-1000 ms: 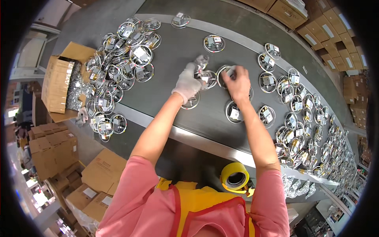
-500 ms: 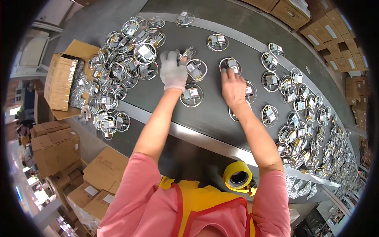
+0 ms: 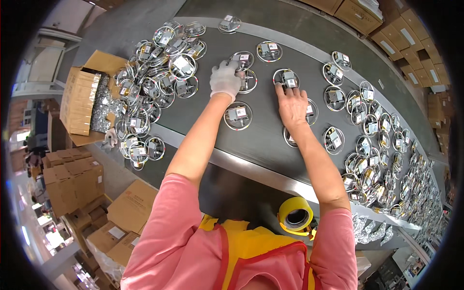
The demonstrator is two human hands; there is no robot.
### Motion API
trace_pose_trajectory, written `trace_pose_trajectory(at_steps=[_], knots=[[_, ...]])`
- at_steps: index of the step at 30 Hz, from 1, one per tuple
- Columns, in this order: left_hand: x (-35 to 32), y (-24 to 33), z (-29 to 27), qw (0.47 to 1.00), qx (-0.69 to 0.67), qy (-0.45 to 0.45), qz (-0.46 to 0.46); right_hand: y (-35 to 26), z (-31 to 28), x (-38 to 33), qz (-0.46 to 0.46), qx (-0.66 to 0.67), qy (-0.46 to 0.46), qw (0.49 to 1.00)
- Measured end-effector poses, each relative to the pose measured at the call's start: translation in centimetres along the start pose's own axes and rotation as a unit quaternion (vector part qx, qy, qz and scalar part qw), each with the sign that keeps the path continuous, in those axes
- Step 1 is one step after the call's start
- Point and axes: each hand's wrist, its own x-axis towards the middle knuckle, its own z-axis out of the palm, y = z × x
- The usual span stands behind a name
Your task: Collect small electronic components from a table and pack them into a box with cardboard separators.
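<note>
My left hand (image 3: 225, 79), in a white glove, has its bent fingers against the left edge of a coiled-tube thermostat (image 3: 242, 60), a small grey metal box ringed by thin silvery tubing. This one partly overlaps another thermostat (image 3: 249, 81) beneath the hand's right side. My bare right hand (image 3: 292, 105) lies with fingers stretched toward the near edge of a further thermostat (image 3: 288, 79), which is flat on the dark belt. Part of one more thermostat (image 3: 311, 111) shows beside that hand. Between my forearms lies a separate thermostat (image 3: 237, 114).
Heaped thermostats (image 3: 159, 72) cover the belt's left end, beside an open carton (image 3: 77, 104) with bubble wrap. Many more crowd the belt (image 3: 270, 150) to the right. A yellow tape roll (image 3: 296, 215) sits at the near edge. Cartons (image 3: 75, 181) are stacked at lower left.
The thermostat my left hand was carrying, blurred, now lies on the belt above its neighbour. My right fingers have drawn back from over the other thermostat to its near edge.
</note>
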Motion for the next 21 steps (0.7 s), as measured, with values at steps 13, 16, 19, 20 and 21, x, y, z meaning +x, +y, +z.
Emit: trace_pose_trajectory(at_steps=[13, 16, 19, 20, 21], knots=[[-3.8, 0.4, -1.4, 0.875, -0.453, -0.029, -0.169, 0.4, 1.0, 0.7, 0.034, 0.054, -0.025, 0.998], [-3.8, 2.5, -0.1, 0.947, -0.305, -0.042, 0.087, 1.6, 0.1, 1.0, 0.102, 0.167, 0.001, 0.981], [-2.9, 3.2, 1.8, 0.973, -0.165, -0.087, 0.136, 5.0, -0.4, 1.7, 0.356, 0.519, 0.035, 0.776], [-2.8, 3.2, 2.1, 0.978, -0.076, -0.112, 0.157, 6.0, -1.6, 1.9, 0.411, 0.673, 0.044, 0.613], [-2.4, 3.9, 1.4, 0.98, -0.072, -0.149, 0.109, 7.6, -2.4, 1.4, 0.413, 0.698, 0.047, 0.583]])
